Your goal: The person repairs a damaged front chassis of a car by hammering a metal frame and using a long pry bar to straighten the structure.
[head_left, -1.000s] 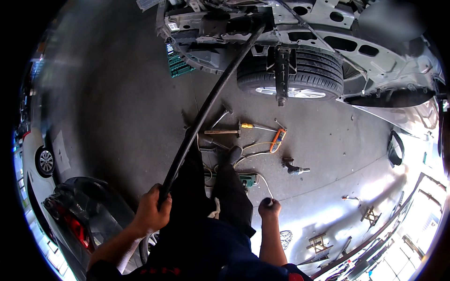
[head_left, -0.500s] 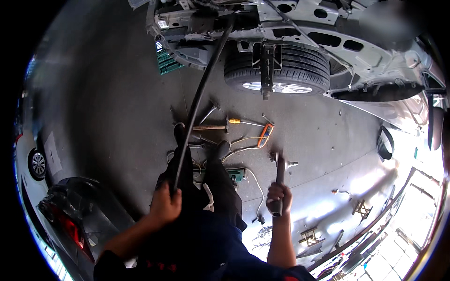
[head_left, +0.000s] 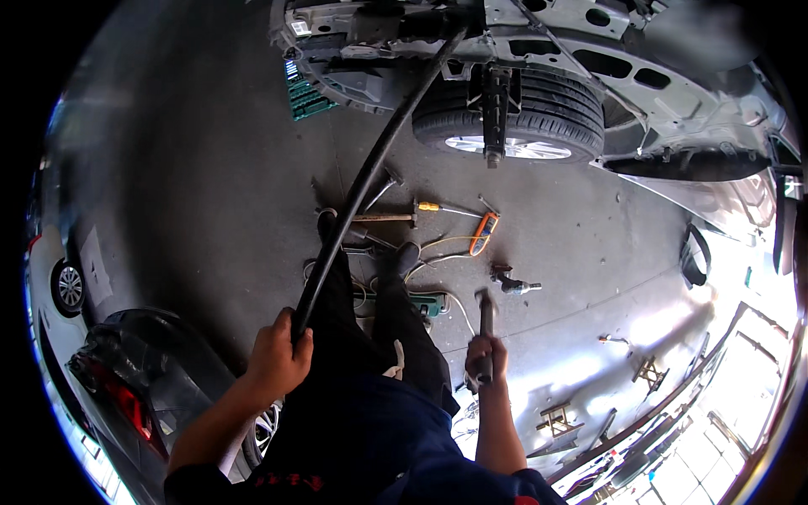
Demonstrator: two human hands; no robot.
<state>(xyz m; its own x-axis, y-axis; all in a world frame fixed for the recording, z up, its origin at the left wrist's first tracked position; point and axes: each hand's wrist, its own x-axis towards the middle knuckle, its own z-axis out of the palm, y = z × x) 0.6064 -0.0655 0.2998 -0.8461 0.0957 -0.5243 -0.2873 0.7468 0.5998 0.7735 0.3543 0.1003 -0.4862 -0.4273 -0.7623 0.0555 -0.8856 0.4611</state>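
My left hand (head_left: 280, 360) is wrapped round the lower end of a long black pry bar (head_left: 364, 181). The bar slants up and to the right, and its far end reaches the stripped front structure of a car (head_left: 539, 46); the exact contact there is hard to make out. A hammer (head_left: 486, 318) is gripped by its handle in my right hand (head_left: 488, 360), head pointing away from me. Beyond my hands, a tyre (head_left: 513, 122) with a silver rim stands under the car body.
Around my feet lie another hammer (head_left: 383, 218), a yellow-handled screwdriver (head_left: 446, 208), an orange meter (head_left: 483, 233) with cables and a green power tool (head_left: 431, 304). An air tool (head_left: 515, 284) rests farther right. A bumper with a red lamp (head_left: 126, 408) is at left.
The lower end of the pry bar and my left hand have shifted left and slightly down. My right hand with the hammer has moved a little left. The view has shifted slightly.
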